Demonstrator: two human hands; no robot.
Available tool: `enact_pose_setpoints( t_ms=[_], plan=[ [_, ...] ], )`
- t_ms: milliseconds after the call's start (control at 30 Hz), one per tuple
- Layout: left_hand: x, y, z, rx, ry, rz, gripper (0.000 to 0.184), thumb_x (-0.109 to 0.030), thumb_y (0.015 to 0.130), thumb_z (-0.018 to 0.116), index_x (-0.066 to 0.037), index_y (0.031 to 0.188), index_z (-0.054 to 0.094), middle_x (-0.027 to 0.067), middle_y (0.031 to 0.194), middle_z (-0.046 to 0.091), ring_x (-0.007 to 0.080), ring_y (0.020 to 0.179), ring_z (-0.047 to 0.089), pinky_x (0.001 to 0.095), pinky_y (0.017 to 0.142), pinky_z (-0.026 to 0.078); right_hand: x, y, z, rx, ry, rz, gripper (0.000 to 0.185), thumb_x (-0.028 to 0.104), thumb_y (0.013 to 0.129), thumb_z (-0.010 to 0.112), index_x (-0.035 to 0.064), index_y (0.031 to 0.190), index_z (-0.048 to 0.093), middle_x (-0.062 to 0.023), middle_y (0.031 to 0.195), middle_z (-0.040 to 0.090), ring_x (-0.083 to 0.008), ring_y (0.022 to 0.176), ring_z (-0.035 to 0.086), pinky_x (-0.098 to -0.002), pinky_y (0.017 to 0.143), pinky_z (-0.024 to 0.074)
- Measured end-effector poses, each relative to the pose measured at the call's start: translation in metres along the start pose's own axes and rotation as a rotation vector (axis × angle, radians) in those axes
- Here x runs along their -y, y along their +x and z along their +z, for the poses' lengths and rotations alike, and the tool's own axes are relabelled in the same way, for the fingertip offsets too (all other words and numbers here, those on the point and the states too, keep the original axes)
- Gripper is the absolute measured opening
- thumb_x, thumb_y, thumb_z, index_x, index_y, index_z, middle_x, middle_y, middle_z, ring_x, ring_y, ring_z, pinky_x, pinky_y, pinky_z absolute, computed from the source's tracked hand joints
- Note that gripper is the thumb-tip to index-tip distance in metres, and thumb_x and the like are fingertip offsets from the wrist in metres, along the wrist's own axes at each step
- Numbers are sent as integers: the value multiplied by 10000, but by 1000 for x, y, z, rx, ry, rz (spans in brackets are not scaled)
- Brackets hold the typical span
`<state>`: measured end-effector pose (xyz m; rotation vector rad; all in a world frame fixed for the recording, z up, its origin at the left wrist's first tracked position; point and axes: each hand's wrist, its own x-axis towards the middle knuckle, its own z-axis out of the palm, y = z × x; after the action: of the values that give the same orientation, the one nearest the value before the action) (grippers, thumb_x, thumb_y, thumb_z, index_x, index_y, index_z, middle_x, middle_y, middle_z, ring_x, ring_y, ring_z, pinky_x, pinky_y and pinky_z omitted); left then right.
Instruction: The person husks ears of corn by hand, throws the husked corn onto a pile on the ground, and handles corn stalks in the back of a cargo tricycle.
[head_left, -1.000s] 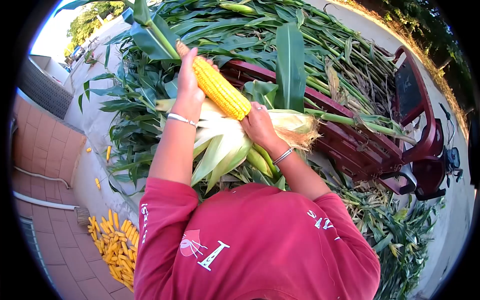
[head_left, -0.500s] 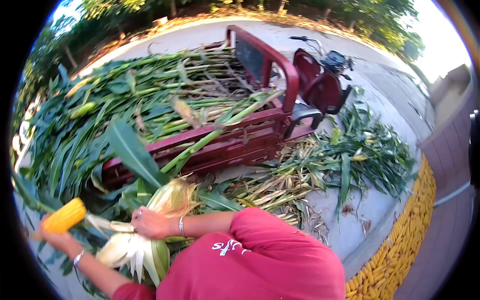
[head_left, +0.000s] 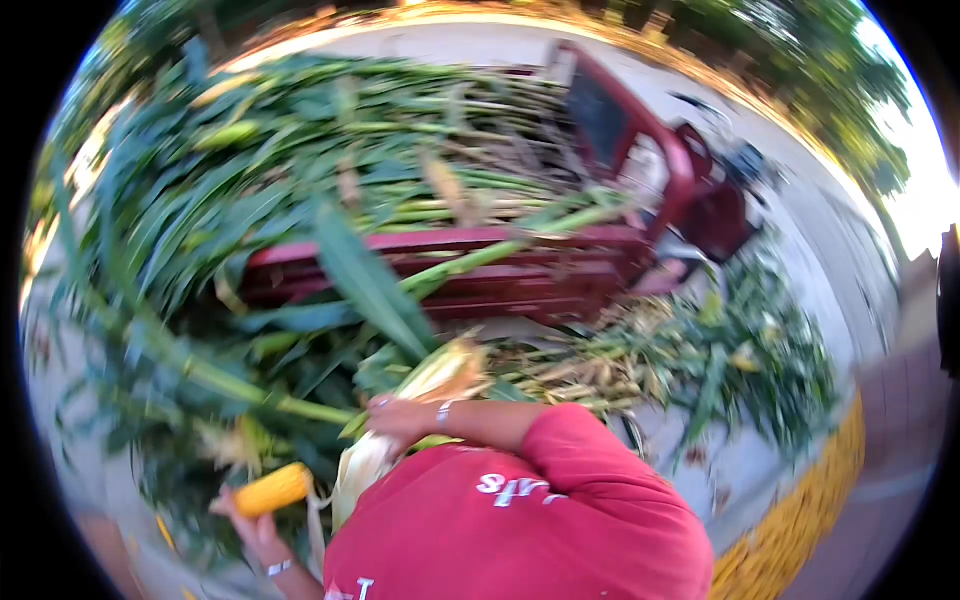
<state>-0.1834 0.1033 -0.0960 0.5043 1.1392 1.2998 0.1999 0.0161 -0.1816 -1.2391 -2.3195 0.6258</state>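
Note:
At the lower left, my left hand [head_left: 248, 527] is closed around a yellow corn cob [head_left: 273, 490] with its kernels bare. My right hand [head_left: 400, 420] grips pale corn husks [head_left: 362, 468] at the end of a thick green stalk [head_left: 235, 385], close in front of my chest. Just above that hand, a husked ear with brown silk [head_left: 445, 372] points up and to the right. A pale strip of husk hangs beside the bare cob. The fingers of both hands are blurred.
A red cargo tricycle [head_left: 590, 262] carries a heap of green corn stalks [head_left: 290, 170]. Loose stalks and leaves [head_left: 740, 350] lie on the ground at the right. Many yellow cobs [head_left: 800, 515] form a band at the lower right.
The view has swung toward the tricycle. My left hand has pulled the bare cob away from the husks and moved it to the lower left. My right hand has stayed at the husks.

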Motion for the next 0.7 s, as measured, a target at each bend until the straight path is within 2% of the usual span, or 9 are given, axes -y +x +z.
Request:
enact_pose_setpoints(
  t_ms=[133,333,400,433,467,500,533,633,700],
  plan=[
    [79,-20,-53,-65,-125,-291,292,-228,847,691,-100,1068,550,46,972,597,222,919,597,406,828,511,-17,0,19,-14,-42,111,349,343,748,705,30,832,577,-172,849,574,-365,906,523,-456,833,421],
    [153,-52,-112,-325,-113,-437,332,-147,797,747,-87,1054,547,65,934,633,279,904,628,558,762,512,-23,16,-8,1,-47,147,284,211,813,668,-13,982,623,-205,995,602,-391,971,522,-448,887,404],
    [130,-59,-174,-414,-346,-323,273,-178,778,768,-101,970,590,55,948,639,281,912,630,574,777,517,-19,22,-24,-16,54,116,269,164,827,651,-13,1030,638,-195,1001,613,-367,975,531,-431,911,395],
    [121,-57,-240,-417,-376,-81,225,-252,839,698,-86,953,596,76,909,644,267,881,636,499,758,542,-24,23,-28,-27,106,139,265,140,818,657,-14,1032,640,-200,1019,611,-363,990,533,-425,910,404],
    [105,-47,-344,-132,-680,13,292,-350,908,575,-64,954,605,95,890,647,251,869,637,417,759,547,-28,21,-31,-31,161,175,263,116,808,663,-15,1035,643,-205,1036,609,-359,1005,534,-420,910,413],
    [18,-89,-332,-466,-487,379,381,-407,942,475,-49,976,600,105,901,645,238,855,636,386,767,540,-39,20,-44,-24,251,259,268,71,815,646,-30,1062,630,-198,1077,599,-336,1034,535,-399,937,410],
    [-7,-90,-458,-430,-544,755,397,-386,945,480,-20,1054,591,130,959,655,253,872,641,403,818,531,-42,20,-52,-12,339,281,242,58,832,625,-38,1054,628,-176,1076,592,-305,1032,543,-368,935,414],
    [-175,-211,-373,-951,-553,791,436,-366,926,557,-17,1189,552,120,1216,589,239,1100,570,375,945,471,-39,26,-76,-71,565,427,261,74,869,598,-68,1087,582,-119,1057,591,-206,990,554,-308,899,418],
    [-190,-207,-352,-1133,-629,683,447,-378,919,573,-31,1201,550,110,1240,576,223,1128,553,359,964,457,-47,27,-91,-55,639,411,286,120,900,571,-61,1121,564,-81,1041,607,-155,925,547,-291,840,433]
  ],
)
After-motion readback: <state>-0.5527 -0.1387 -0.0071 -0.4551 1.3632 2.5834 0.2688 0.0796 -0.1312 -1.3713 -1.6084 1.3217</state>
